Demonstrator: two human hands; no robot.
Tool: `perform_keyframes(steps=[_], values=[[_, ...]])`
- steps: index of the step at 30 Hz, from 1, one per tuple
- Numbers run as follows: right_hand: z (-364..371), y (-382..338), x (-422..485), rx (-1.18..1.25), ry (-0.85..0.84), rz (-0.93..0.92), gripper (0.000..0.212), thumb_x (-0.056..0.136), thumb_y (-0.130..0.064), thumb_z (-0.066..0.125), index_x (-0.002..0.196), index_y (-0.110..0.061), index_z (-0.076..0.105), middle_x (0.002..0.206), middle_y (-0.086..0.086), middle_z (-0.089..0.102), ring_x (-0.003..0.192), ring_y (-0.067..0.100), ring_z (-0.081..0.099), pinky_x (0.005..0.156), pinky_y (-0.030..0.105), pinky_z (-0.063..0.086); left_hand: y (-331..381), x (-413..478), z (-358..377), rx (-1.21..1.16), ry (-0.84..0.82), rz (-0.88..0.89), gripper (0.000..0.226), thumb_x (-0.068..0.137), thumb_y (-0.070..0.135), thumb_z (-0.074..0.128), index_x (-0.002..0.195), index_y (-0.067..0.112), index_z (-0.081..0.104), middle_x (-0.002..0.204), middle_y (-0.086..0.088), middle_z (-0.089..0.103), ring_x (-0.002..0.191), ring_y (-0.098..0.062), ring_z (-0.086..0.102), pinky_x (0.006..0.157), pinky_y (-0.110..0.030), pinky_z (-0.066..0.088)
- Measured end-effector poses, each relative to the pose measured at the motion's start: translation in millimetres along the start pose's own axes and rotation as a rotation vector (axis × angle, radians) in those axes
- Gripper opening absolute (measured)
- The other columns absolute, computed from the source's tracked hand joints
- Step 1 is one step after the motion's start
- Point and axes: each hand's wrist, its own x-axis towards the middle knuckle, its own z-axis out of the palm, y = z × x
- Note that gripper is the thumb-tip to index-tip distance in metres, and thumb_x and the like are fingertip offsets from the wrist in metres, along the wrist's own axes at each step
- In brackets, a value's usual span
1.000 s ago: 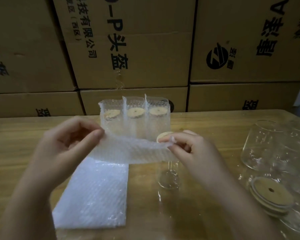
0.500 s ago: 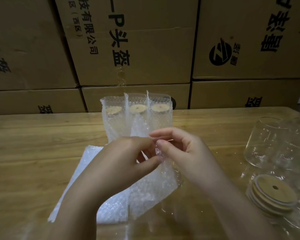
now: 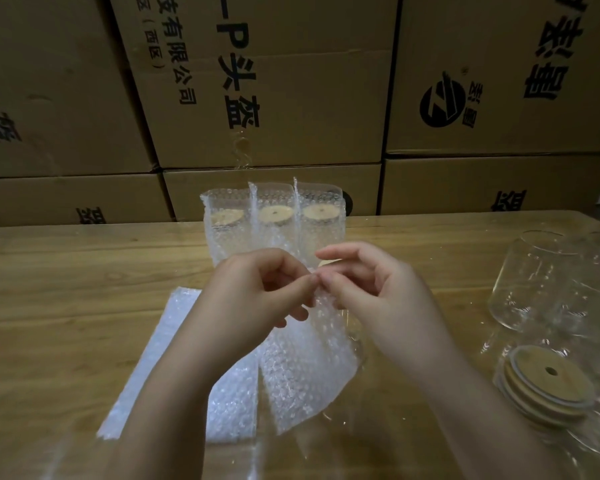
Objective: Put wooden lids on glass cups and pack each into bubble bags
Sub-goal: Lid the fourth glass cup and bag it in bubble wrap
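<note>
Stacked brown cardboard boxes (image 3: 291, 98) wall the wooden table's (image 3: 66, 271) far edge; bare tabletop lies open on the left. At mid-table the left hand (image 3: 253, 299) and right hand (image 3: 371, 299) meet, fingers (image 3: 293, 287) pinching the top edge of a clear, dimpled bubble bag (image 3: 305, 368) that hangs down to the table.

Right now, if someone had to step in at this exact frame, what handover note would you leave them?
Left hand and right hand: both pinch the top edge of one bubble bag, held up over the table, apparently working its mouth open.
A lidded cup stands just behind that bag, mostly hidden and not bagged yet.
Done: three bagged cups stand in a row at the back.
Left: bare glass cups and a stack of lids wait on the right. Spare bags lie flat on the left.
</note>
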Motion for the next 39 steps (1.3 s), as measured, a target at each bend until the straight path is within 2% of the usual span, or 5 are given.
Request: perform_keyframes(steps=[6,16,21,31,39], values=[[-1.5,0.5,-0.4,0.035,-0.068,0.079,0.026,0.073,-0.048,0.069,0.096,-0.036,0.066,0.095,-0.011,0.069,0.08,0.008,0.066,0.071,0.024,0.054,-0.1,0.4,4.1,-0.039,-0.043,0.029,0.008,0.079,0.021,0.063,0.079,0.02,0.071,0.069,0.004,0.072,0.066,-0.006,0.069,0.055,-0.016,0.052],[-6.0,5.3,4.0,0.114,-0.095,0.133,0.024,0.086,-0.01,0.067,0.102,-0.028,0.065,0.084,-0.008,0.072,0.076,0.008,0.067,0.071,0.02,0.053,-0.5,-0.8,0.1,-0.049,-0.033,-0.033,0.025,0.076,0.029,0.075,0.08,0.013,0.056,0.075,-0.004,0.071,0.074,-0.021,0.07,0.079,-0.053,0.056],[-0.9,4.0,2.5,0.126,-0.092,0.106,0.024,0.086,-0.006,0.066,0.099,-0.027,0.067,0.086,-0.004,0.072,0.077,0.013,0.07,0.069,0.019,0.052,3.6,-1.1,3.9,0.162,0.065,-0.089,0.04,0.074,0.057,0.059,0.074,0.016,0.06,0.064,0.007,0.07,0.066,-0.014,0.069,0.071,-0.05,0.057],[9.6,5.0,1.9,0.239,0.03,0.075,0.02,0.082,-0.012,0.071,0.095,-0.025,0.063,0.068,-0.011,0.06,0.064,0.003,0.058,0.061,0.014,0.047,-0.7,1.3,-4.6,-0.169,-0.018,-0.068,0.031,0.07,0.04,0.065,0.077,0.01,0.065,0.071,-0.001,0.073,0.067,-0.011,0.071,0.057,-0.017,0.053],[10.6,3.1,2.0,0.309,-0.025,0.06,0.037,0.088,-0.004,0.063,0.115,-0.028,0.058,0.079,-0.01,0.065,0.075,0.005,0.066,0.067,0.018,0.051,0.6,-1.0,-3.9,-0.041,-0.048,-0.074,0.05,0.059,0.063,0.072,0.082,0.018,0.065,0.077,0.005,0.071,0.073,-0.016,0.071,0.069,-0.038,0.059]])
